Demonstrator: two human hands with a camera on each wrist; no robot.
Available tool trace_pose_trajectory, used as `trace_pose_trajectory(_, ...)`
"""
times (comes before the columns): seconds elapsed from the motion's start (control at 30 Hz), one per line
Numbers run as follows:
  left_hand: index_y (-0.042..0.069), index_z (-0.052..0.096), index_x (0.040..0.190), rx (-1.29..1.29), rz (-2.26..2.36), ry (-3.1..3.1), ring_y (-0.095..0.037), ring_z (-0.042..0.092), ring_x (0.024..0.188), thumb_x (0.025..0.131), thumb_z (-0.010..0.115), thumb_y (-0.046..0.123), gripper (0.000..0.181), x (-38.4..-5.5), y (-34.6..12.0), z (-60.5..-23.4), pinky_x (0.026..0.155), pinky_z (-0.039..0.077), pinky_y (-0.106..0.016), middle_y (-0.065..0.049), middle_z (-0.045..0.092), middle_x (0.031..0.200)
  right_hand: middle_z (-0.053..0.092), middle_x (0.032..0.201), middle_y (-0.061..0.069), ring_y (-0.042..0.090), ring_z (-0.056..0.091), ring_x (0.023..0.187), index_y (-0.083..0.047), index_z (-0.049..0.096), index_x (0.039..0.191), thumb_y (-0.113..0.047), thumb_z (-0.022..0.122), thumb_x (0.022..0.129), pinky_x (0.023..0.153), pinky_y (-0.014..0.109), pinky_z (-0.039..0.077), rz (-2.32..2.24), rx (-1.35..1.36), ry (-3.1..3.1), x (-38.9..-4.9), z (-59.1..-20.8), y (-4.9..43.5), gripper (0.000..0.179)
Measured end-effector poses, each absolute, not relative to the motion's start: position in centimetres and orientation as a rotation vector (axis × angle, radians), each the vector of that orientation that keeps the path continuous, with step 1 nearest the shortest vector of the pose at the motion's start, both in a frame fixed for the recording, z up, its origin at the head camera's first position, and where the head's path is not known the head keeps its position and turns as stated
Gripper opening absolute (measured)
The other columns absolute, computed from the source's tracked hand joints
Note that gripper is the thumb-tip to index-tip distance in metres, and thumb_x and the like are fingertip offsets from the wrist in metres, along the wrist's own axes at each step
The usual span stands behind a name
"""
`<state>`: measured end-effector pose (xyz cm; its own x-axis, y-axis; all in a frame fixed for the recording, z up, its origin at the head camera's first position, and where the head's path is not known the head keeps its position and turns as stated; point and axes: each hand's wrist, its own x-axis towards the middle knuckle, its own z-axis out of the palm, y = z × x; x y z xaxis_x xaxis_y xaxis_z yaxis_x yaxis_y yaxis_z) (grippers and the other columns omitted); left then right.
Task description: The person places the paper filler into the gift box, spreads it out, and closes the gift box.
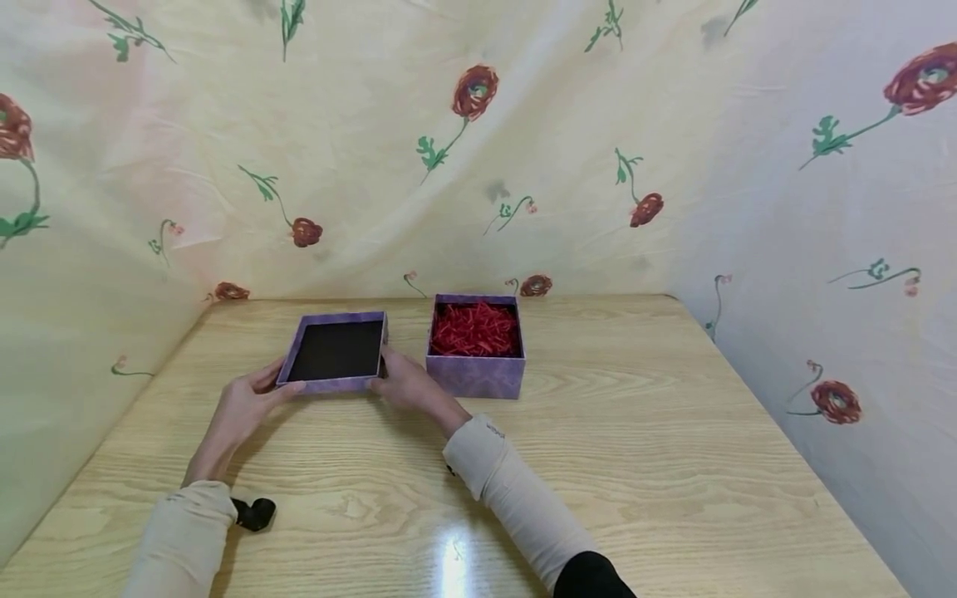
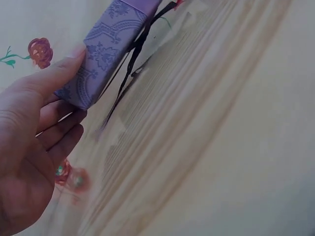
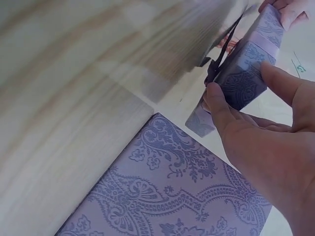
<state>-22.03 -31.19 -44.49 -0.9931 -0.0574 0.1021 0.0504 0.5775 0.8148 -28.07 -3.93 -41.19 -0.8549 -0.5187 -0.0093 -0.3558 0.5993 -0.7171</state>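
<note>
A purple box lid [image 1: 336, 350] is tilted with its black inside facing up toward the head camera. My left hand [image 1: 242, 405] pinches its near left corner, the thumb on the patterned side wall [image 2: 102, 51] and the fingers beneath. My right hand [image 1: 409, 382] grips the opposite side between thumb and fingers. A dark ribbon bow [image 3: 212, 71] shows on the lid's outer face by the right fingertips. Just right of that hand stands the matching purple box [image 1: 475, 376], open at the top and filled with red shredded paper [image 1: 476, 330].
Both sit toward the back of a light wood table [image 1: 673, 465]. Behind it hangs a flowered cloth [image 1: 374, 149], which also runs along the left and right sides. A small black object [image 1: 257, 514] shows beside the left cuff.
</note>
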Motion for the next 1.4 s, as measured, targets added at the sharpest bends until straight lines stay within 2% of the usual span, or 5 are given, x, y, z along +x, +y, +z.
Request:
trace_pose_trajectory(0.43,0.008,0.045,0.156,0.036,-1.393,-2.642,-0.037,0.042,0.141,0.095,0.075,0.047,0.078,-21.6,-30.7,-42.9,0.096,0.046,-0.019,-0.018,0.05,0.148,0.045,0.156,0.02,0.023,0.062,0.087,-0.004,0.023,0.165,-0.016,0.066,0.103,0.086,0.036,0.054,-1.221,-0.74,2.537,-28.2,-40.4,-3.2,0.076)
trace_pose_trajectory(0.67,0.01,0.045,0.157,0.027,-1.419,-2.61,-0.039,0.037,0.144,0.095,0.076,0.046,0.077,-21.7,-30.5,-42.0,0.11,0.038,-0.057,-0.016,0.049,0.149,0.044,0.158,0.019,0.011,0.049,0.059,-0.007,0.019,0.166,-0.015,0.065,0.104,0.057,0.026,0.047,-1.304,-0.758,2.499,-28.2,-39.5,-3.0,0.078)
trace_pose_trajectory(0.77,0.012,0.046,0.156,0.026,-1.384,-2.605,-0.04,0.039,0.143,0.095,0.076,0.046,0.077,-21.5,-30.3,-41.7,0.106,0.045,-0.035,-0.015,0.051,0.148,0.058,0.14,0.027,0.011,0.032,0.044,-0.01,0.014,0.167,-0.016,0.064,0.105,0.045,0.025,0.037,-1.293,-0.746,2.488,-28.0,-39.0,-2.9,0.08)
trace_pose_trajectory(1.03,0.012,0.047,0.156,0.008,-1.361,-2.549,-0.037,0.043,0.141,0.094,0.077,0.046,0.077,-21.5,-29.8,-40.4,0.083,0.039,-0.003,-0.014,0.054,0.145,0.068,0.098,0.024,0.011,0.036,0.045,-0.006,0.014,0.166,-0.021,0.063,0.106,0.052,0.027,0.042,-1.207,-0.741,2.574,-27.5,-37.1,-2.2,0.079)
trace_pose_trajectory(1.4,0.017,0.052,0.152,-0.011,-1.437,-2.467,-0.028,0.048,0.139,0.09,0.081,0.044,0.074,-22.3,-27.6,-38.8,0.085,0.043,-0.006,-0.01,0.057,0.143,0.054,0.149,0.019,0.015,0.054,0.066,-0.008,0.025,0.165,-0.02,0.067,0.104,0.078,0.033,0.051,-1.24,-0.799,2.647,-27.8,-35.3,0.0,0.075)
